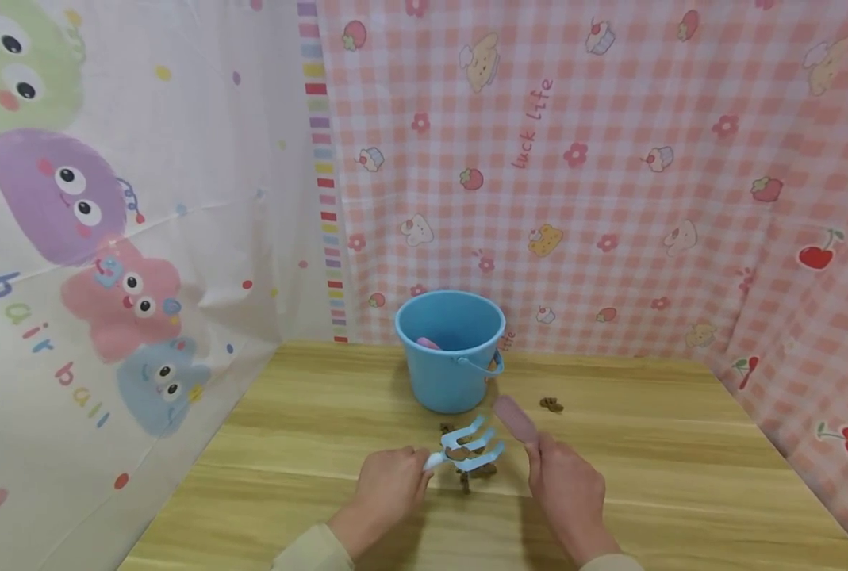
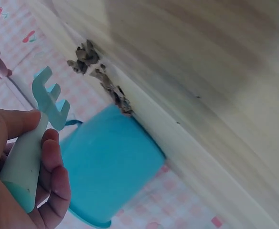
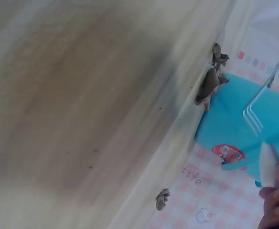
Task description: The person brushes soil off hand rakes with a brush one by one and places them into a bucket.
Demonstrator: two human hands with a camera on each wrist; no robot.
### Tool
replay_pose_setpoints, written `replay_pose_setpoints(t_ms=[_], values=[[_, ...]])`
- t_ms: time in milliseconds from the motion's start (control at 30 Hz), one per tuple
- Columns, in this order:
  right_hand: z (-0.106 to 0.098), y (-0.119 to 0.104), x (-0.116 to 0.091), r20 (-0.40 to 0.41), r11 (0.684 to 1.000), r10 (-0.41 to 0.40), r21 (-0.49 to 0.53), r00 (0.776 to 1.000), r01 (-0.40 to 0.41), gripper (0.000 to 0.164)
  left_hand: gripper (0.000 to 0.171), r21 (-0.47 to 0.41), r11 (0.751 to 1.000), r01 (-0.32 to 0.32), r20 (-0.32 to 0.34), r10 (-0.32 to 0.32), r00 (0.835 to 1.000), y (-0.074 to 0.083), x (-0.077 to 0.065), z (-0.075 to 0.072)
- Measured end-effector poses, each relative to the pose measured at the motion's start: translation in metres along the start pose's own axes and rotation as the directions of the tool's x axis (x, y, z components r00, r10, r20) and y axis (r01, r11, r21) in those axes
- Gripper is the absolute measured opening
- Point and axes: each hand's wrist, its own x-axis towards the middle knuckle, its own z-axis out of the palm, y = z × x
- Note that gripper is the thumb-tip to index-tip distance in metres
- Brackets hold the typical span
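My left hand point(image 1: 391, 482) grips the white handle of a small light-blue hand rake point(image 1: 479, 458), its tines raised above the table in the left wrist view. Several dark brown, crumpled pieces point(image 1: 465, 481) lie in a heap under the rake, in front of a blue bucket point(image 1: 447, 385). In my right hand point(image 1: 569, 485) is a pink tool with a flat rounded blade point(image 1: 515, 419), held up to the right of the heap. The blade points toward the bucket. Further right, a small brown clump point(image 1: 551, 404) lies apart from the heap.
The bucket stands upright near the back of the wood-grain table point(image 1: 266, 476), its handle hanging to the right. Something pink point(image 1: 427, 343) shows inside it. Patterned cloth hangs behind the table point(image 1: 623, 277) and along both sides. Small crumbs dot the tabletop in the right wrist view.
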Motion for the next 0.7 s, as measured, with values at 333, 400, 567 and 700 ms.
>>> replay_pose_setpoints(t_ms=[333, 400, 567, 700], values=[[0.016, -0.005, -0.014, -0.021, 0.991, -0.133, -0.020, 0.991, 0.133, 0.013, 0.032, -0.023, 1.000, 0.016, -0.022, -0.017, 1.000, -0.003, -0.001, 0.001], [0.016, -0.003, -0.014, -0.049, 0.988, -0.143, -0.060, 0.988, 0.140, 0.014, 0.032, -0.022, 0.999, 0.023, -0.018, -0.024, 1.000, -0.003, -0.001, 0.001], [0.009, -0.002, -0.011, -0.052, 0.998, -0.054, -0.043, 0.997, 0.052, 0.017, 0.031, -0.029, 0.998, 0.052, 0.003, -0.052, 0.999, -0.005, 0.000, -0.001], [0.004, -0.008, -0.013, -0.008, 0.998, -0.039, 0.058, 0.999, 0.040, 0.014, 0.030, -0.050, 0.994, 0.094, 0.011, -0.093, 0.996, -0.010, 0.001, -0.001]])
